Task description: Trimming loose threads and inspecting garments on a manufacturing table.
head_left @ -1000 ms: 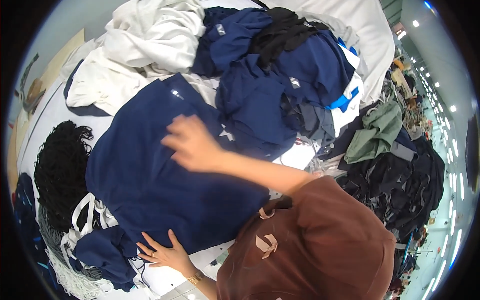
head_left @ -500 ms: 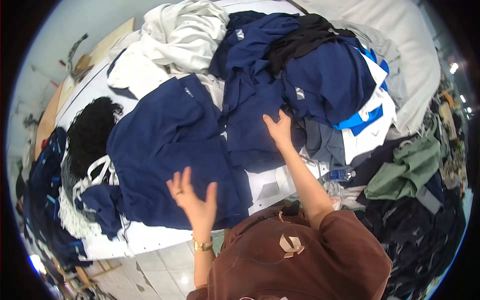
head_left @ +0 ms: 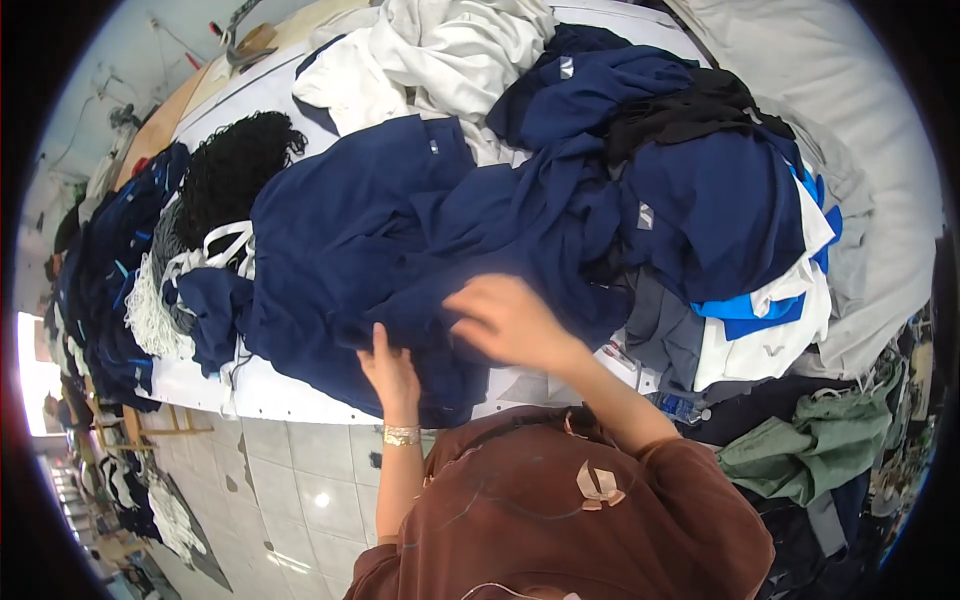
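A navy blue garment [head_left: 330,230] with a small light mark near its far edge lies spread on the white table in front of me. My left hand [head_left: 392,378] is over the garment's near part, one finger pointing up and the fingers apart. To its right my right hand [head_left: 508,318] is over the navy cloth, slightly blurred, its fingers stretched to the left and apart. Neither hand shows anything held. A second navy piece [head_left: 560,215] lies rumpled against the spread garment, and the border between them is hard to make out.
Further right is a pile with a navy garment [head_left: 715,215], black cloth [head_left: 690,115] and white cloth [head_left: 765,350]. White fabric [head_left: 440,45] is heaped at the back. Black cords [head_left: 235,165] and white cords [head_left: 155,310] lie left. Green cloth [head_left: 810,445] and a clear bottle [head_left: 682,408] are at lower right.
My right hand has moved left and nearer, off the second navy piece's right side. My left hand has drawn its fingers in somewhat. The second piece now lies rumpled against the first. The view has shifted.
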Available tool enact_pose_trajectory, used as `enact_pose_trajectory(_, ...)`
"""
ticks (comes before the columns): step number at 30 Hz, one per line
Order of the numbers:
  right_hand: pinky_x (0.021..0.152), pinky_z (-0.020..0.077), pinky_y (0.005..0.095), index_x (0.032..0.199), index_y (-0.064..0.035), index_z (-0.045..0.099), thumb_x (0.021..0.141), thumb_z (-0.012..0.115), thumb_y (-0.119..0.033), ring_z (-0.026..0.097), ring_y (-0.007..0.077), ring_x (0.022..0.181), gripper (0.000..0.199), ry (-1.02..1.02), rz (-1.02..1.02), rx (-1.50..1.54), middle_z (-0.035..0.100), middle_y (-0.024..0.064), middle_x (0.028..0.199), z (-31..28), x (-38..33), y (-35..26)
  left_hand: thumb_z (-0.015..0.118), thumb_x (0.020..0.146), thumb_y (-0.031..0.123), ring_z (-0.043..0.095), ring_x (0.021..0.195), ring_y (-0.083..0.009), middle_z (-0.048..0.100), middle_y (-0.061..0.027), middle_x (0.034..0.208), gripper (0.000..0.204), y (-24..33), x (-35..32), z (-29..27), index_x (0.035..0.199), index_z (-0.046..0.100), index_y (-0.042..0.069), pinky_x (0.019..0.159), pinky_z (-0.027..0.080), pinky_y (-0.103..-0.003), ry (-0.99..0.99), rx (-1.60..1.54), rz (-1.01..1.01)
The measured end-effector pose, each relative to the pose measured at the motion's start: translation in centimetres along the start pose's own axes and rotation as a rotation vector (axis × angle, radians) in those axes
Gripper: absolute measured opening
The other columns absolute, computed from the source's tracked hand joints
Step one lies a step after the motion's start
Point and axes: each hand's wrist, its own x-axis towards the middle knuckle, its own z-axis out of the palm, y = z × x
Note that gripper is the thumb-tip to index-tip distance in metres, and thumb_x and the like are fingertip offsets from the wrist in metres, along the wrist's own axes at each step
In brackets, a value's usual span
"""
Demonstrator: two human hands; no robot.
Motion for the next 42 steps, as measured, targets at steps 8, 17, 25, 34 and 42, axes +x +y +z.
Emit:
enact_pose_trajectory(8,0.072,0.0444,0.0420,0.091,-0.0070,0.055,0.069,0.072,-0.042,0.058,0.0309,0.086,0.045,-0.181,0.594,-0.575,0.060,0.0100,0.088,-5.0,-8.0,8.2,0.063,0.085,0.006,0.043,0.119,-0.0213,0.039,-0.0158,0.131,0.064,1.6,-3.5,0.4,0.139,0.029,0.010,0.100,0.036,-0.031,0.018,0.434,0.365)
enact_pose_trajectory(17,0.052,0.0402,0.0402,0.080,-0.0039,0.046,0.087,0.057,-0.013,0.053,0.0370,0.055,0.016,0.111,0.539,-0.171,0.052,0.0174,0.061,-3.9,-2.1,4.9,0.063,0.084,0.005,0.055,0.093,-0.0115,0.044,-0.0113,0.118,0.072,-0.5,-8.1,4.2,0.142,0.020,0.013,0.082,0.049,-0.029,-0.637,0.494,-0.194)
enact_pose_trajectory(25,0.036,0.0276,0.0245,0.078,-0.0039,0.041,0.091,0.053,-0.008,0.038,0.0081,0.040,0.018,-0.009,0.615,0.340,0.040,0.0022,0.054,-1.2,2.8,1.9,0.066,0.085,0.011,0.055,0.093,-0.0100,0.046,-0.0128,0.118,0.078,4.0,-5.4,4.0,0.145,0.015,0.014,0.083,0.046,-0.023,-0.590,0.435,-0.009)
enact_pose_trajectory(34,0.053,0.0475,0.0234,0.094,-0.0017,0.054,0.086,0.058,-0.005,0.058,0.0107,0.061,0.009,-0.215,0.616,0.393,0.058,0.0045,0.072,-0.6,2.0,1.8,0.064,0.086,0.024,0.061,0.096,-0.0261,0.059,-0.0162,0.107,0.070,12.8,-0.3,1.6,0.142,0.024,0.011,0.082,0.048,-0.036,-0.606,-0.009,-0.521)
enact_pose_trajectory(42,0.055,0.0454,0.0249,0.096,0.0026,0.057,0.083,0.061,-0.006,0.058,0.0141,0.062,0.016,-0.129,0.524,-0.063,0.061,0.0102,0.075,-6.9,0.7,2.1,0.041,0.094,0.023,0.050,0.107,-0.0252,0.053,-0.0138,0.112,0.042,32.8,-9.3,-3.2,0.129,0.036,-0.001,0.098,0.038,-0.035,0.130,0.093,1.827)
